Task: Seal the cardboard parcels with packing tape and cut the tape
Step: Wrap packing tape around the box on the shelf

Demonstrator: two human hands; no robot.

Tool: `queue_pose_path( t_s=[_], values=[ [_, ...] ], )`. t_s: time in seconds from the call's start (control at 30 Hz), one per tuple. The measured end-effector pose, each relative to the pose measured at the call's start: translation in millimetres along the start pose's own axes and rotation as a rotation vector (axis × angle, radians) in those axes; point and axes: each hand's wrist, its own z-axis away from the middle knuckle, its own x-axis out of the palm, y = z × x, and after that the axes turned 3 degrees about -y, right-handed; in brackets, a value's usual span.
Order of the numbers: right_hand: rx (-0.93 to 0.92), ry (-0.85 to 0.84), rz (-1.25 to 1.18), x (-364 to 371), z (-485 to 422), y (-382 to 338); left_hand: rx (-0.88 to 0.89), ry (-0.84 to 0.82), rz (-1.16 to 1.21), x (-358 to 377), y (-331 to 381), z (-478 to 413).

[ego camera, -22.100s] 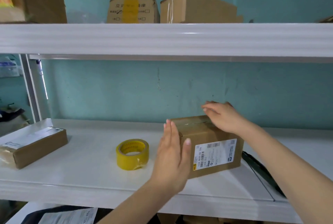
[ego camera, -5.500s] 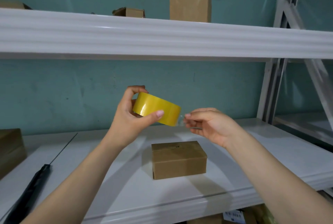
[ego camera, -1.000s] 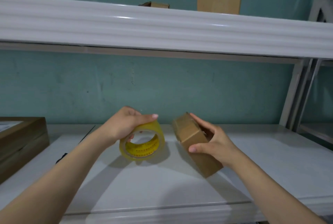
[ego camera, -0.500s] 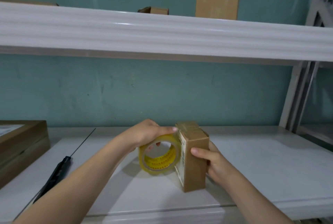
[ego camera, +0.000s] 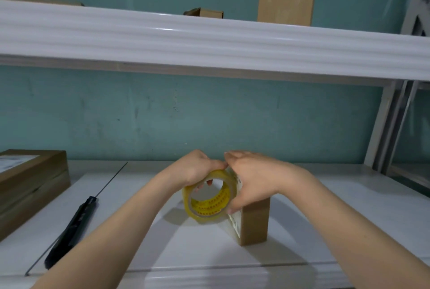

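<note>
Closest to me, the front lip of the white shelf (ego camera: 186,256), and off to my left a black cutter (ego camera: 72,230) lies flat on it, pointing away from me, untouched. Just past that, centre stage, the small parcel (ego camera: 254,226) stands on end on the shelf, its labelled side facing left. Pressed right up against that labelled side is the tape roll (ego camera: 210,206), standing on its edge, yellow core showing through the clear tape. My left hand (ego camera: 193,167) is clamped over the top of the roll, fingers hooked down through the core. My right hand (ego camera: 253,181) is clamped over the top of the parcel, thumb running down the label side next to the roll. The two hands meet at the fingertips above the roll. I can't make out the loose end of the tape under my fingers. Further left, a large box (ego camera: 32,179) sits at the shelf's edge with a white label on top. Behind everything, the teal wall (ego camera: 162,114), a metal upright (ego camera: 384,130) at right. Up above, the upper shelf (ego camera: 209,44) carries an open carton (ego camera: 287,2) with flaps up and a low box (ego camera: 207,13) beside it
</note>
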Motion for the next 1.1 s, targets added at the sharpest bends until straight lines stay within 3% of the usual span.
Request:
queue_pose_path(
  t_s=[0.1,0.2,0.33,0.43,0.53,0.63,0.7,0.93,1.1],
  values=[
    [0.007,-0.082,-0.039,-3,-4,9,0.045,-0.121,0.183,-2,-12,7],
    [-0.011,-0.175,-0.136,-8,2,20,0.140,-0.290,0.524,0,-30,17],
    [-0.042,-0.097,-0.263,-5,11,22,0.222,-0.416,0.743,6,-56,28],
    [-0.055,-0.023,-0.378,-2,19,29,0.247,-0.385,0.861,11,-63,32],
    [-0.073,0.017,-0.416,2,25,36,0.305,-0.243,0.688,-4,-49,35],
    [-0.066,0.114,-0.527,2,35,49,0.263,-0.063,0.265,-29,-31,32],
    [-0.074,0.184,-0.641,2,41,54,0.204,-0.027,0.055,-36,-27,29],
    [-0.160,0.493,-1.187,35,45,63,0.193,-0.078,0.033,-47,-16,15],
    [-0.123,0.511,-1.350,77,44,63,0.112,-0.115,-0.203,-43,-31,14]
  ],
)
